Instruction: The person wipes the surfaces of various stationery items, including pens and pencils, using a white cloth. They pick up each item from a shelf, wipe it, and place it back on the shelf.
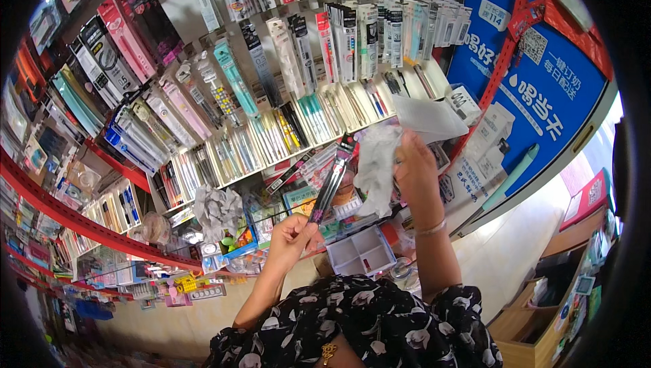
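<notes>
My left hand (292,240) pinches the lower end of a slim black pen packet (333,177). The packet slants up and away from my fingers, in front of the shelf goods. To its right, my right hand (419,172) holds a crumpled greyish-white cloth or tissue (377,167) that hangs down from the fingers. Part of the right hand's grip is blurred. Just behind that hand, a white sheet (430,116) lies across the end of the pen row. Another black packet (291,170) lies on the shelf beyond the held one.
Packaged pens (300,52) hang in rows over a white pen rack (315,139). A crumpled grey cloth or paper (218,211) lies at left. Below my hands sits a divided plastic box (362,252). Red shelf edging (101,225) curves along the left; a blue printed panel (539,78) stands right.
</notes>
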A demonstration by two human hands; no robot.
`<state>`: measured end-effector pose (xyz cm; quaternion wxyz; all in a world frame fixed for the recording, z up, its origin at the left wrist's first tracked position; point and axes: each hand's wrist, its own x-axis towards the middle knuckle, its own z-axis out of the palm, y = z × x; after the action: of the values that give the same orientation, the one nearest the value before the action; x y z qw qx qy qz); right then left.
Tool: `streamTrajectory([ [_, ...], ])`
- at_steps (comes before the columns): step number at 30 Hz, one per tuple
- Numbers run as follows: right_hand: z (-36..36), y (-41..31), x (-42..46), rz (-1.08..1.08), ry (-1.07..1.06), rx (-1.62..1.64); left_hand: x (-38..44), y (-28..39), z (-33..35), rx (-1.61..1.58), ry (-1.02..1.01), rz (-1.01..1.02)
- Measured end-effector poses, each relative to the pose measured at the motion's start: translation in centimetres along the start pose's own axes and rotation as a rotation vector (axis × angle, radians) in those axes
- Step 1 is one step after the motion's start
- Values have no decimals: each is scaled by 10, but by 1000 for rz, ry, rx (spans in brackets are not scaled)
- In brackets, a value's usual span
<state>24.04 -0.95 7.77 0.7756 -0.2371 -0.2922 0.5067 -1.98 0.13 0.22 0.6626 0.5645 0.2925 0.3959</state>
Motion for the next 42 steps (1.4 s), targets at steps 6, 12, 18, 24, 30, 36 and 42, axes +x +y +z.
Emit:
streamTrajectory([
  [6, -7, 28, -27, 69, -69, 9, 14, 2, 12, -10, 18, 15],
  [12, 8, 64, -45, 122, -27, 147, 31, 9, 39, -58, 46, 33],
  [18, 16, 90, -56, 172, -2, 28, 36, 0, 37, -27, 44, 118],
  [24, 14, 98, -56, 218, -38, -162, 35, -3, 38, 16, 70, 144],
  [30, 22, 93, -54, 256, 33, -74, 30, 6, 32, 52, -2, 130],
  [36, 25, 66, -15, 74, 235, -32, 13, 5, 27, 10, -102, -4],
  [42, 16, 17, 24, -95, 266, -109, -1, -4, 9, -161, -60, -57],
])
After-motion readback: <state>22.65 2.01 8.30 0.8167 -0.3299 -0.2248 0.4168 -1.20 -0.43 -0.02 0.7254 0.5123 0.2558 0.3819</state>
